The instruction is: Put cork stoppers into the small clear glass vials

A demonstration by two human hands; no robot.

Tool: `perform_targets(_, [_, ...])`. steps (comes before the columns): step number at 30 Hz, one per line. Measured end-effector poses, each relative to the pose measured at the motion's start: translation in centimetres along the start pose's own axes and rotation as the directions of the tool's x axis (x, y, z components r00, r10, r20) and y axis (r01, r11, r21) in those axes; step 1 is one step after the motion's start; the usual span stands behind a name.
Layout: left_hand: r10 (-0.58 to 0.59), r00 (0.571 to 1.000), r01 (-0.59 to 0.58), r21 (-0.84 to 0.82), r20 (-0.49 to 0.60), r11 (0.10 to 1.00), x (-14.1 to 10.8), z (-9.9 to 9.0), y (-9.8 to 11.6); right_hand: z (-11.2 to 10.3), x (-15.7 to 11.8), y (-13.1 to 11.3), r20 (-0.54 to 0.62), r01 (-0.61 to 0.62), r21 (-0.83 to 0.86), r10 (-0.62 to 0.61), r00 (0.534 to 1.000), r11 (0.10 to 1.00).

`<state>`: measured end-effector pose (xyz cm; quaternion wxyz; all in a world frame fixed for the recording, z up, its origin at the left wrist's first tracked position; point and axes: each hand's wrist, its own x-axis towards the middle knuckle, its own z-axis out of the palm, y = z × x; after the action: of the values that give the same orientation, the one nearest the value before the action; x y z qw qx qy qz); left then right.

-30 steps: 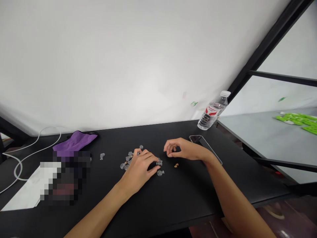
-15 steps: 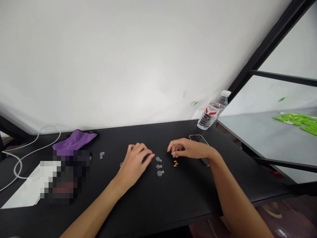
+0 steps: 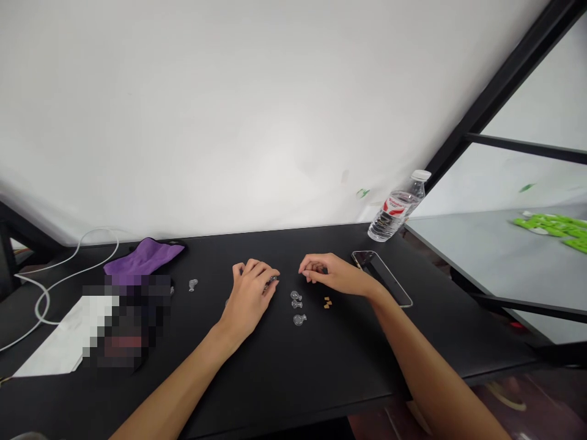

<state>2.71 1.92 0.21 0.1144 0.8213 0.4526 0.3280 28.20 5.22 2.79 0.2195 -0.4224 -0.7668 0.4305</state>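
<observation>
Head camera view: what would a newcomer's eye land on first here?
The left hand and right hand rest at the centre of the black desk, with small clear bulb-shaped pieces between them. Next come the purple cloth at the desk's left and the bright green pieces on the grey table at far right.

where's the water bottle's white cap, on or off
On: the white plastic cap sits atop the neck of the clear plastic water bottle.
</observation>
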Motion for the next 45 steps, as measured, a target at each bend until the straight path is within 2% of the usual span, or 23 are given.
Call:
perform_targets(2, [-0.04, 0.998, 0.029, -0.196, -0.053, 0.98, 0.0, -0.2, 0.7, 0.8, 0.3, -0.3, -0.011, 0.035, 0.056, -0.034, 0.999, 0.998])
perform_targets(4, [-0.08, 0.994, 0.044, -0.407, -0.071, 0.912, 0.0, -0.3, 1.3, 1.5, 0.5, -0.8, 0.004, 0.072, 0.121, -0.073, 0.997, 0.99])
perform_targets(6, [-0.12, 0.99, 0.065, -0.534, -0.069, 0.843, -0.1, -0.3, 1.7, 2.1, 0.6, -1.2, 0.035, 0.09, 0.16, -0.097, 0.995, 0.983])
perform_targets(11, [-0.219, 0.976, 0.178, -0.625, 0.012, 0.76, -0.2, -0.2, 1.9, 2.5, 0.8, -1.9, 0.092, 0.096, 0.156, -0.111, 0.99, 0.983])
perform_targets(16, [-0.16, 0.987, 0.132, -0.743, 0.034, 0.656, -0.3, 0.1, 2.2, 2.4, 0.7, -2.2, 0.066, 0.096, 0.186, -0.11, 0.992, 0.978])
perform_targets(19, [-0.151, 0.988, 0.118, -0.759, 0.026, 0.64, -0.4, 0.1, 2.3, 2.3, 0.5, -2.1, 0.059, 0.094, 0.217, -0.109, 0.992, 0.972])
perform_targets(24, [-0.149, 0.989, 0.125, -0.653, 0.019, 0.747, -0.6, 0.2, 1.9, 2.1, 0.3, -2.1, 0.089, 0.063, 0.248, -0.088, 0.992, 0.967])
perform_targets(29, [-0.167, 0.986, 0.149, -0.613, 0.028, 0.776, -0.6, 0.5, 1.6, 2.2, 0.3, -2.1, 0.119, 0.063, 0.254, -0.095, 0.988, 0.965])
perform_targets(32, [-0.156, 0.987, 0.14, -0.591, 0.025, 0.795, -0.6, 0.7, 1.5, 1.9, 0.2, -1.8, 0.149, 0.074, 0.202, -0.105, 0.983, 0.977])
perform_targets(38, [-0.131, 0.988, 0.152, -0.561, 0.077, 0.814, -0.8, 0.5, 1.6, 0.4, -0.4, -1.4, 0.125, 0.082, 0.11, -0.096, 0.988, 0.991])
perform_targets(45, [-0.128, 0.987, 0.159, -0.578, 0.094, 0.801, -0.8, 0.6, 1.9, 0.7, -0.6, -2.3, 0.226, 0.059, 0.005, -0.058, 0.972, 0.998])
